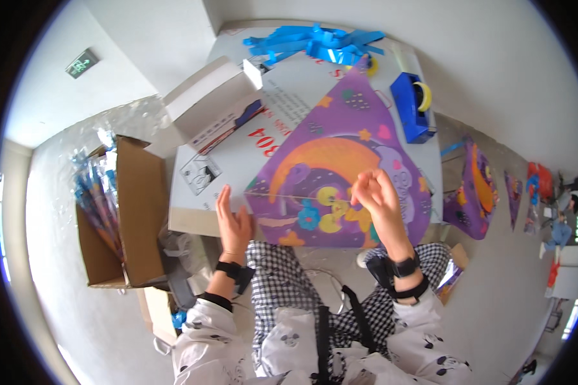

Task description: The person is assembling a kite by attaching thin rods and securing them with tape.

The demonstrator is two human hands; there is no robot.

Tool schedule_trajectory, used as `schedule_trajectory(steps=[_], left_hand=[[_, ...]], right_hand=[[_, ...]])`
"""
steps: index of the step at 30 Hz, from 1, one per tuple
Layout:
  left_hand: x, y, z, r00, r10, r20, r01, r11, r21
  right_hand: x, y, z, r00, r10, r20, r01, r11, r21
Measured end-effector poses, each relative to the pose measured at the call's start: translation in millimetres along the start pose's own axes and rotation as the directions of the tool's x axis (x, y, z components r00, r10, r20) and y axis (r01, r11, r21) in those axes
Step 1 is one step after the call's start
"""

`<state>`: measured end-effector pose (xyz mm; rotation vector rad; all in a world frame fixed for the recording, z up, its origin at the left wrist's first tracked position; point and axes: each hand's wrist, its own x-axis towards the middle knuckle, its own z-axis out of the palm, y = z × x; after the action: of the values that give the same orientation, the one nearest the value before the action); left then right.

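Note:
A purple triangular kite [366, 138] printed with an orange moon, stars and a yellow cartoon figure lies flat on the table, its point toward the far side. A thin pale string [295, 196] runs across its near half from the left corner. My right hand [377, 196] is above the near right part of the kite, fingers curled and pinched at the string's right end. Beside the kite's left corner, my left hand [234, 224] is open, its fingers extended upward and apart. Whether it touches the kite's edge is unclear.
A blue tape dispenser [412, 109] stands at the far right of the cardboard-covered table [189, 218]. Blue strips [315, 42] are heaped at the back. An opened white box [215, 102] sits far left. A cardboard box [144, 212] holds wrapped kites. Another kite [475, 192] hangs at right.

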<state>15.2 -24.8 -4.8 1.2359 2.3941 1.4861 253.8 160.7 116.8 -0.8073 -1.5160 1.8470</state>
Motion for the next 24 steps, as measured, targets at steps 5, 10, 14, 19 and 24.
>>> schedule_trajectory(steps=[5, 10, 14, 19, 24], left_hand=[[-23.1, 110.8, -36.4, 0.843, -0.161, 0.513, 0.485, 0.641, -0.595], [-36.6, 137.4, -50.3, 0.770, -0.146, 0.621, 0.625, 0.374, -0.686], [-42.1, 130.6, -55.6, 0.735, -0.399, 0.548, 0.676, 0.488, -0.552], [-41.7, 119.3, -63.4, 0.829, -0.362, 0.426, 0.547, 0.682, -0.484], [-23.2, 97.0, -66.3, 0.896, -0.382, 0.228, 0.445, 0.779, -0.442]], right_hand=[[-51.6, -11.8, 50.9, 0.990, 0.025, 0.138, 0.000, 0.983, -0.182], [-66.9, -4.4, 77.3, 0.961, -0.109, 0.254, 0.238, 0.793, -0.560], [-72.8, 1.1, 91.0, 0.957, -0.095, 0.275, 0.242, 0.784, -0.572], [-71.2, 5.2, 98.7, 0.988, -0.001, 0.156, 0.094, 0.800, -0.592], [-53.5, 24.8, 101.7, 0.995, 0.100, -0.018, -0.099, 0.917, -0.388]])
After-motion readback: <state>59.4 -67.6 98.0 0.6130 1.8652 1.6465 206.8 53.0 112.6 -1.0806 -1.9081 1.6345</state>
